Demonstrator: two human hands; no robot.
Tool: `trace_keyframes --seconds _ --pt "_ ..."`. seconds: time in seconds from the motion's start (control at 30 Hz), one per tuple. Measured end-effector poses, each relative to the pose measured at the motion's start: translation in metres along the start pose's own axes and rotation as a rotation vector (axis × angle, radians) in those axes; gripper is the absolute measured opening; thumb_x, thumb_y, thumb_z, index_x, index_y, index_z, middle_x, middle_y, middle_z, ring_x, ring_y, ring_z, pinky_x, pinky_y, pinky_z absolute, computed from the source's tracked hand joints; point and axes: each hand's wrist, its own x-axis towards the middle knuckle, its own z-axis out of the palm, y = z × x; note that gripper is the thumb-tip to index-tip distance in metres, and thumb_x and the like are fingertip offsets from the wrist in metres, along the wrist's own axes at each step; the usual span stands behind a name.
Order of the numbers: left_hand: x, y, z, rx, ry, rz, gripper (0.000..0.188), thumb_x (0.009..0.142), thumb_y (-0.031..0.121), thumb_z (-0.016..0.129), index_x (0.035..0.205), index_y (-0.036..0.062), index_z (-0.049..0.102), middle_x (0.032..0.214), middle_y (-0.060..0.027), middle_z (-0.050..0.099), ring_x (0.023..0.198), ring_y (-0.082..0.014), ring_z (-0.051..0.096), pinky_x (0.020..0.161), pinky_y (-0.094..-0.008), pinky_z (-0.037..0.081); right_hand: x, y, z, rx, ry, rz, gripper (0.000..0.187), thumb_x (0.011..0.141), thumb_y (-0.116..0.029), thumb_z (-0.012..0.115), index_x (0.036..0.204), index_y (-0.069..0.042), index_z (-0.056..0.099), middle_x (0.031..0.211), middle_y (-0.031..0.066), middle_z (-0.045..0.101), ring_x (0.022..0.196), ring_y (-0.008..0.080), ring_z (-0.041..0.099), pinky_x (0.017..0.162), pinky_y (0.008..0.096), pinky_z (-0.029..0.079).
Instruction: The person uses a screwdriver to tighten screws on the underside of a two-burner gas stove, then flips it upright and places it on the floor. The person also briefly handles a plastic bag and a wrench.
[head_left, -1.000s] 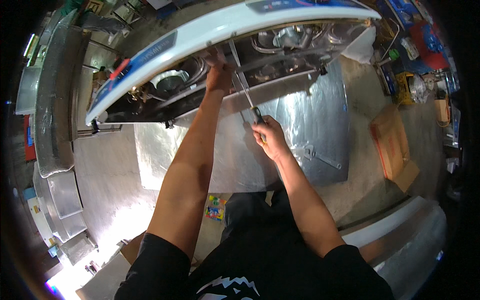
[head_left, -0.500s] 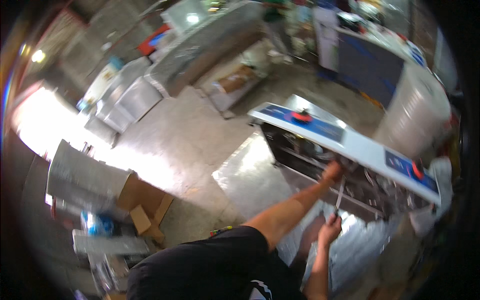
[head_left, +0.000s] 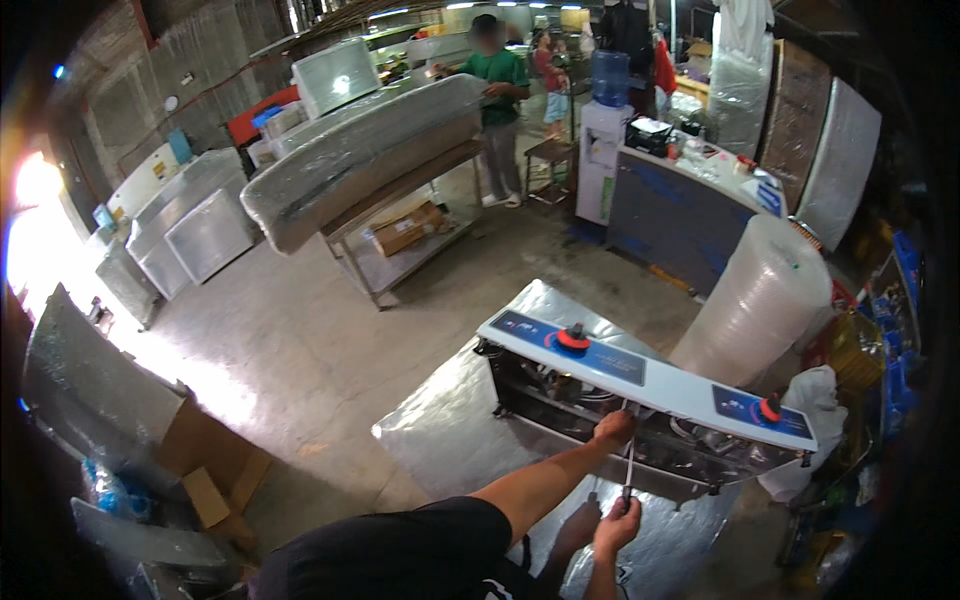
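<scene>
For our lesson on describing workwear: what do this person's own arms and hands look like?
The left hand and right hand are ungloved. The black shirt has a short, plain left sleeve; the right sleeve is out of view. A pale print shows low in the picture.

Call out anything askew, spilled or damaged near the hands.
The two-knob stove looks odd: it's tipped up over the silvery sheet, knobs facing up and open underside toward the person, rather than lying flat. No spill or clear damage visible.

The tip of the screwdriver (head_left: 628, 490) cannot be made out.
</scene>
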Motion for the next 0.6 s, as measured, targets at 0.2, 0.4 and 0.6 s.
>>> trace_keyframes --seconds 0.2,0.4,0.6 --pt "-0.01 0.008 -0.013 0.045 -0.022 0.027 0.039 0.094 0.041 0.049 0.114 0.016 0.071 0.118 -0.0173 0.069 0.112 -0.0399 0.064 0.094 -0.051 0.052 -0.008 0.002 0.02 0.227 -0.021 0.176 0.029 0.1 -0.029 0.059 0.096 0.0 0.061 0.077 0.0138 0.064 0.071 0.0315 0.061 0.068 0.0417 0.05" --pt "0.003 -0.005 0.0 0.02 -0.068 0.003 0.045 0.092 0.049 0.052 0.117 0.0157 0.07 0.12 -0.0185 0.068 0.114 -0.0394 0.064 0.095 -0.0497 0.051 0.008 0.033 0.013 1.668 -0.61 1.196 0.041 0.1 -0.048 0.058 0.09 -0.008 0.062 0.068 0.0 0.053 0.047 0.0073 0.042 0.04 0.0251 0.029" --pt "0.019 -0.014 0.006 0.014 -0.107 -0.006 0.049 0.092 0.051 0.051 0.117 0.0139 0.07 0.123 -0.0185 0.067 0.116 -0.0399 0.063 0.097 -0.0502 0.049 -0.003 0.027 0.013 1.156 -0.398 0.51 0.015 0.089 -0.017 0.068 0.092 -0.006 0.059 0.082 0.0049 0.057 0.059 0.0116 0.052 0.047 0.0249 0.042"
